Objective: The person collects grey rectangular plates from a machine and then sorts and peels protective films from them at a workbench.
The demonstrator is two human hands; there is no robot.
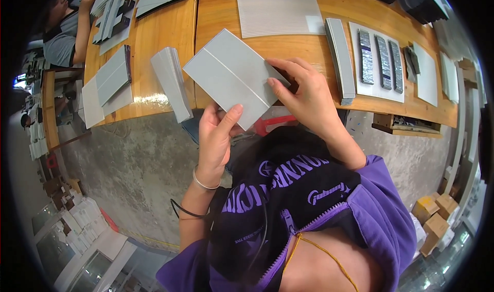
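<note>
A flat grey rectangular board [229, 76] with a pale line across it is held up at a tilt over the near edge of the table. My left hand [218, 130] grips its lower corner, thumb on top and fingers underneath. At the right edge my right hand [306, 89] has its thumb on the face of the board, and its fingers reach round the edge. A dark area shows between that hand and the board; I cannot make out what it is. Just left of the board lies a stack of long grey strips [172, 81].
Another strip stack [340, 60] lies right of my hands, beside a white sheet [378, 91] bearing three dark shiny strips [383, 60]. A ribbed white sheet [280, 12] lies on the wooden table [218, 17]. Grey boards [113, 78] lie at left. Another person [64, 37] sits far left.
</note>
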